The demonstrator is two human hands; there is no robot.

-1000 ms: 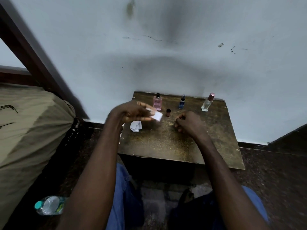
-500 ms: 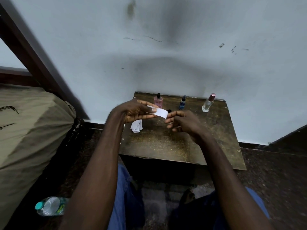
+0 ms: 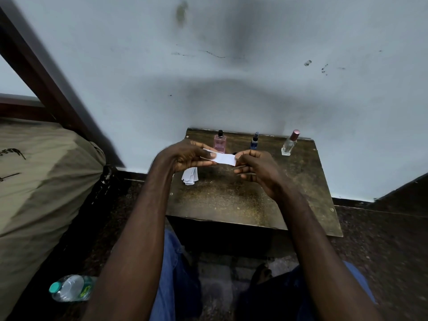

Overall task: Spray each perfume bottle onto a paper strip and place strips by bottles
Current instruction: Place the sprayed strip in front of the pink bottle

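Surroundings: a small dark wooden table (image 3: pixel 243 200) set against a pale, stained wall (image 3: pixel 231 77), its top worn and speckled. Along the table's far edge stand three perfume bottles, well apart from one another: a pink bottle (image 3: pixel 219 143) with a black sprayer toward the far left corner, a blue bottle (image 3: pixel 255 141) at mid-edge, and a clear bottle (image 3: pixel 289 144) with a rose-coloured cap toward the far right corner, leaning slightly. The pink bottle carries a label, too small to read. Its lower part is hidden behind the held strip and the left fingers; a small dark object just behind the strip is mostly covered, and what it is cannot be told. A loose stack of paper strips (image 3: pixel 190 176) lies near the table's left edge, partly under the left wrist. On the floor at lower left lies a plastic water bottle (image 3: pixel 70 287) with a teal cap; beside it rises a tan cloth bundle (image 3: pixel 41 181) bearing dark handwritten marks that cannot be read. Blue trousers show below the table's near edge.

Held item: a white paper strip (image 3: pixel 223 158), level above the far half of the table, in front of the pink bottle. The left hand (image 3: pixel 187 155) pinches its left end between thumb and fingers; the right hand (image 3: pixel 257 167) pinches its right end at the fingertips, remaining fingers loosely curled.
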